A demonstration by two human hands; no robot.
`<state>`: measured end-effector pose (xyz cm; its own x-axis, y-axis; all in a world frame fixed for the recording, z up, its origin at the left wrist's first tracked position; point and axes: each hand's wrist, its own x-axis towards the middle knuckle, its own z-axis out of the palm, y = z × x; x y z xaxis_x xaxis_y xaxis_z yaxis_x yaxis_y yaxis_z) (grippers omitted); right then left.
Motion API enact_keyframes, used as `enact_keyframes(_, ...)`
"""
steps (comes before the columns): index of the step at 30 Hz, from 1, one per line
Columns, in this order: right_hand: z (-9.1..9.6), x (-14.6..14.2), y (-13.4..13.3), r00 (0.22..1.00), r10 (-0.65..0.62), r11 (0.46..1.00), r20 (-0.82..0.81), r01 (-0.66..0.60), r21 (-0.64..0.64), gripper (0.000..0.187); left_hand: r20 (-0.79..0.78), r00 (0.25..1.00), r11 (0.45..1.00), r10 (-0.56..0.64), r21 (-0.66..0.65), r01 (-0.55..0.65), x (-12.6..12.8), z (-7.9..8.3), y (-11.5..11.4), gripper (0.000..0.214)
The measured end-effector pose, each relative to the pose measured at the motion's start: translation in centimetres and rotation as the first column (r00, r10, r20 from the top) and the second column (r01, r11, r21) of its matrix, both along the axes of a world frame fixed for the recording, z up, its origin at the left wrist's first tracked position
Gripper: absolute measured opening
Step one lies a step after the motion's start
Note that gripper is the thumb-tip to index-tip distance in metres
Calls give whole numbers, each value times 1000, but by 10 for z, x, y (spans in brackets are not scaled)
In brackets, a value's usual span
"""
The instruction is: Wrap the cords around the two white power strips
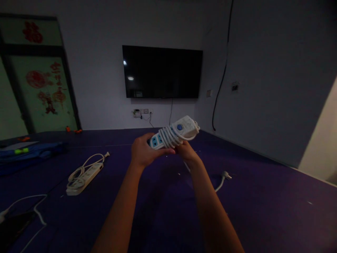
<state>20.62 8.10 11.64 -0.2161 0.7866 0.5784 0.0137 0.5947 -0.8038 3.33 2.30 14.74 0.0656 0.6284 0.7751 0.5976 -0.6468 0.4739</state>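
Raised above the purple surface is a white power strip (187,125) with blue sockets and a round blue button. Its white cord (168,137) is wound several times around the middle. My left hand (145,150) grips the socket end, thumb along the near side. Beneath the wound cord, my right hand (186,151) is closed, its fingers mostly hidden; whether it holds the strip or only the cord I cannot tell. A loose length of cord hangs behind my right forearm, and its plug (225,175) lies to the right.
A second white power strip (88,178) with its cord heaped on it lies at left on the purple surface (163,211). Further left are a dark flat object (17,225), a white cable (39,214) and blue cloth (34,151). A television (163,72) hangs on the far wall.
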Motion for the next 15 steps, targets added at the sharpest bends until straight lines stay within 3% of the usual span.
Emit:
enact_keyframes(3, 2, -10, 1, 998, 28, 999, 56, -25, -46, 38, 61, 985, 984, 164, -77, -159, -3, -1, 6, 50)
enact_keyframes(9, 0, -8, -2, 886, 38, 992, 462, 24, -128, 27, 160, 857, 862, 489, -237, -447, -14, 2, 11, 64)
enact_keyframes(15, 1, 0, 0, 820, -86, 996, 566, 92, 17, 29, 240, 717, 751, 654, -322, -577, -47, -5, 25, 73)
